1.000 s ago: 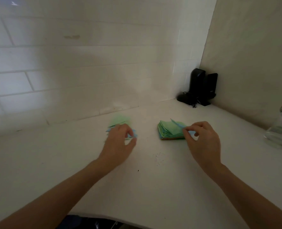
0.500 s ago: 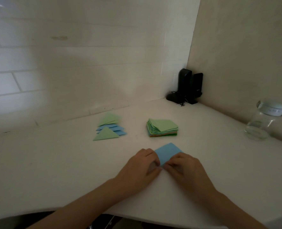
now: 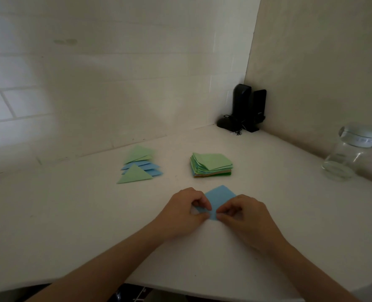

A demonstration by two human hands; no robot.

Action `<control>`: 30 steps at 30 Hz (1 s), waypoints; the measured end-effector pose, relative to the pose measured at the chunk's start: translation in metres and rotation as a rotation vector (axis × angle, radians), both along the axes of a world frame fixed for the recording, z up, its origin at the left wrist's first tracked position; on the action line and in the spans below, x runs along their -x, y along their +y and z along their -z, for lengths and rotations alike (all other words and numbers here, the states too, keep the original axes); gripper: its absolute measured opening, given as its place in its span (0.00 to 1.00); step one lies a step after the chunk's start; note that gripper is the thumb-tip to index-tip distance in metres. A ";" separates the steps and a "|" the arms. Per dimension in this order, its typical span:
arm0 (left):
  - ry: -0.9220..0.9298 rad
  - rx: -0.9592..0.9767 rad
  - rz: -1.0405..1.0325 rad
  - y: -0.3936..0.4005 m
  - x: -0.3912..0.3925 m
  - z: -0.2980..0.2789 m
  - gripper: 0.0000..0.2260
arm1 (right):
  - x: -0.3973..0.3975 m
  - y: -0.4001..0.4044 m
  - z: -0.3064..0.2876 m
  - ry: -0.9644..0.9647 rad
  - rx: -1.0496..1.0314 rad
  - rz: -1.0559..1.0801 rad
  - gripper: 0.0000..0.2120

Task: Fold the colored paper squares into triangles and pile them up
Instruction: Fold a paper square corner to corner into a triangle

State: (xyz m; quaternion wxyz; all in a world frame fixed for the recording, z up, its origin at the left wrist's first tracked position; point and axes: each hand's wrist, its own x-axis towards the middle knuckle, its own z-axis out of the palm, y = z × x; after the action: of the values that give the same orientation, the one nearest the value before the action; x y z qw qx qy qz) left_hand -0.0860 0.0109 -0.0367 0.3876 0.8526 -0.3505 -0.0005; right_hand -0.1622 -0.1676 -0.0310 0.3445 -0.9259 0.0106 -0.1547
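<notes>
A blue paper square [image 3: 219, 198] lies corner-on near the front of the white counter [image 3: 71, 214]. My left hand [image 3: 184, 211] pinches its near-left edge with curled fingers, and my right hand [image 3: 244, 214] pinches its near corner from the right. Farther back on the left lies a loose pile of folded green and blue triangles [image 3: 139, 165]. To its right stands a stack of unfolded squares [image 3: 211, 164] with a green sheet on top.
Two black speakers with a cable [image 3: 247, 110] stand in the far corner. A clear glass jar [image 3: 349, 153] stands by the right wall. Tiled wall rises behind the counter; the counter's front edge curves just below my forearms.
A second ago my left hand was at the triangle pile and my right was taking a blue sheet off the stack. Both hands have since come forward and now pinch the blue square's near corner.
</notes>
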 end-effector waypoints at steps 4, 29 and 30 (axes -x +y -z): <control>0.018 0.005 0.045 0.006 -0.001 0.000 0.09 | -0.001 -0.006 -0.007 0.093 0.001 -0.043 0.05; -0.208 -0.005 0.040 0.003 0.015 -0.001 0.05 | 0.025 -0.020 -0.005 -0.049 0.122 -0.169 0.05; -0.170 0.030 0.006 0.001 0.016 -0.001 0.03 | 0.025 -0.020 -0.003 -0.045 0.131 -0.168 0.05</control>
State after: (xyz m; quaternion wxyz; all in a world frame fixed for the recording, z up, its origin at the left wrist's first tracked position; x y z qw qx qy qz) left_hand -0.1020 0.0121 -0.0356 0.3692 0.8427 -0.3844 0.0759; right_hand -0.1876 -0.1872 -0.0276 0.2950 -0.9404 -0.0849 -0.1464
